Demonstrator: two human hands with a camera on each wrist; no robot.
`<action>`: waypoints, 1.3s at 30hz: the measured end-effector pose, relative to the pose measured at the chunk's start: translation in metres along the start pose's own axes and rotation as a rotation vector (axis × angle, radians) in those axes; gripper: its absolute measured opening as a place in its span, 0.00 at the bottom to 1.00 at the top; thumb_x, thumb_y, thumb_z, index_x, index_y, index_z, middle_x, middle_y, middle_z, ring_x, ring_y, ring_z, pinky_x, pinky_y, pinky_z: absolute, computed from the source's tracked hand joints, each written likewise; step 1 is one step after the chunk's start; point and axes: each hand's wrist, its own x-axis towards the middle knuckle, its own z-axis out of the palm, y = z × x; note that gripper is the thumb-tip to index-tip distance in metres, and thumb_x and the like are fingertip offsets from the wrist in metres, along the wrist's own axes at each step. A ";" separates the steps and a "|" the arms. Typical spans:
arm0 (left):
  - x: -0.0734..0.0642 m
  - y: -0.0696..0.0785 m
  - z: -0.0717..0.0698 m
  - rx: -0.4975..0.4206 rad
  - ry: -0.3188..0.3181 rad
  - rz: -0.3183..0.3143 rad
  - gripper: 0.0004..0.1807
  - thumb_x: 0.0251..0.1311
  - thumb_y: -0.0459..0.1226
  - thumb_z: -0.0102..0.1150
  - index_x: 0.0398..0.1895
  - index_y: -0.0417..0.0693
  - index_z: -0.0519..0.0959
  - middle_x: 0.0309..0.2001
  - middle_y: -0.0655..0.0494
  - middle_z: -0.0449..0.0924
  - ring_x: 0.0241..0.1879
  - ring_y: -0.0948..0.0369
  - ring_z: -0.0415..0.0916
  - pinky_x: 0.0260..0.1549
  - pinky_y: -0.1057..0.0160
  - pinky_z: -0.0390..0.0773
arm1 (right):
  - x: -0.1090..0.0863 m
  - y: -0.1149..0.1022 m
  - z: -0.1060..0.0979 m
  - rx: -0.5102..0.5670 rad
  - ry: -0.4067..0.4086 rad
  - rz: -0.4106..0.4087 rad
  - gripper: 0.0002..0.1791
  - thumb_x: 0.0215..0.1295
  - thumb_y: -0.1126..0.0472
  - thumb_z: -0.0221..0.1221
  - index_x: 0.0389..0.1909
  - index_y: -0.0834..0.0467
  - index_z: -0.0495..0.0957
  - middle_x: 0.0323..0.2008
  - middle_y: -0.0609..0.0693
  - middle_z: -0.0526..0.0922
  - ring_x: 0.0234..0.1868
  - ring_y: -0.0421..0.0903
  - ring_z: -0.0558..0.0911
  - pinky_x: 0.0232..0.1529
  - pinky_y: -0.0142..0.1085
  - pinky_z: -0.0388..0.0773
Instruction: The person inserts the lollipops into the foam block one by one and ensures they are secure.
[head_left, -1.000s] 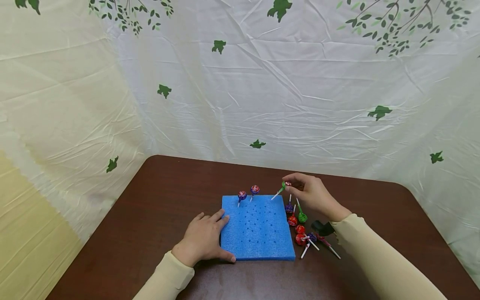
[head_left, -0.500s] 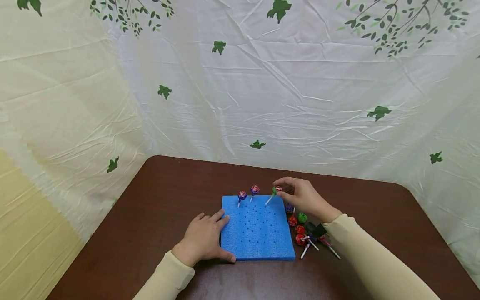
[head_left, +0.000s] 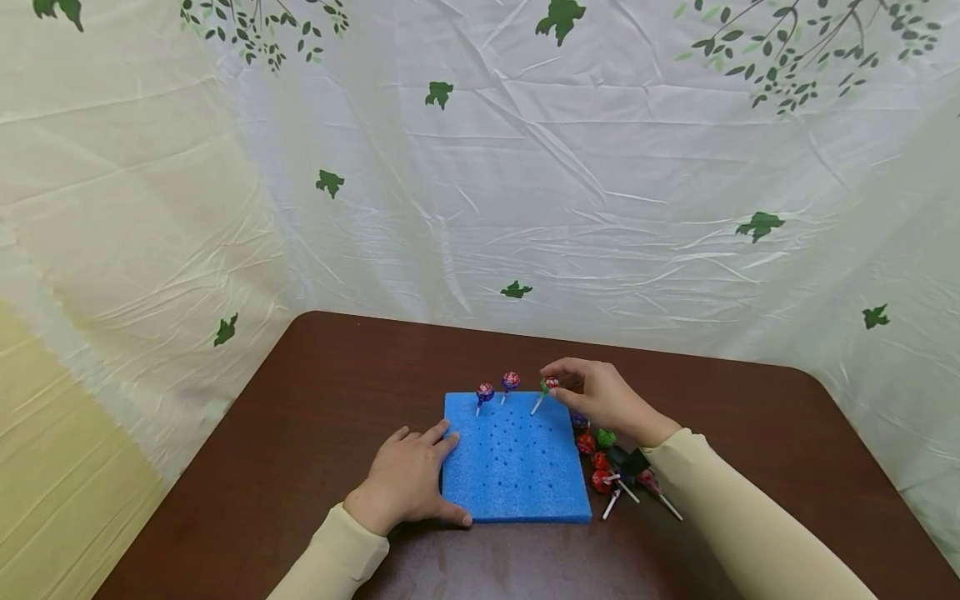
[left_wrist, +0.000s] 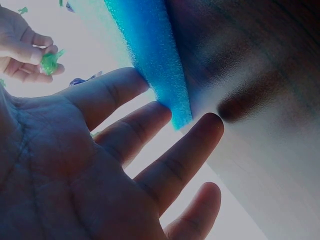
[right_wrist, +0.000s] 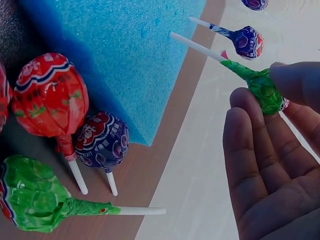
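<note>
A blue foam block (head_left: 517, 504) dotted with small holes lies flat on the table. Two purple-wrapped lollipops, one at the far left (head_left: 484, 392) and one just right of it (head_left: 511, 381), stand in its far part. My right hand (head_left: 607, 402) pinches a green-wrapped lollipop (right_wrist: 265, 92) by its candy head between thumb and fingers. Its white stick slants down, tip at the foam's surface near the far right corner. My left hand (head_left: 405, 479) rests spread along the foam's left edge, thumb at the near left corner, fingers straight.
Right of the foam lie several loose lollipops, among them a red one (right_wrist: 50, 95), a purple one (right_wrist: 102, 140) and a green one (right_wrist: 35, 195). A dark wrist strap (head_left: 628, 458) overlaps some of them. Beyond the brown table (head_left: 375, 358) hangs a white leaf-patterned curtain (head_left: 637, 250).
My right hand has carried the green lollipop leftward from beyond the foam's right corner to over its far right part, bringing the stick tip to the surface. The left hand stays put.
</note>
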 end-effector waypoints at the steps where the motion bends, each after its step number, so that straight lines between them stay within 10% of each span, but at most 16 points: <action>1: 0.000 0.000 0.000 0.003 0.002 0.001 0.63 0.33 0.79 0.63 0.71 0.51 0.71 0.72 0.50 0.65 0.61 0.51 0.73 0.63 0.43 0.65 | 0.000 0.000 0.000 0.002 -0.002 -0.001 0.17 0.68 0.65 0.63 0.57 0.58 0.80 0.48 0.50 0.85 0.44 0.46 0.85 0.40 0.39 0.83; 39: 0.000 -0.003 0.001 -0.009 0.021 0.003 0.63 0.32 0.78 0.64 0.70 0.50 0.72 0.71 0.50 0.66 0.61 0.50 0.73 0.63 0.43 0.65 | 0.005 0.004 0.012 0.031 -0.044 0.024 0.16 0.67 0.63 0.64 0.55 0.58 0.81 0.46 0.47 0.85 0.44 0.43 0.84 0.43 0.39 0.82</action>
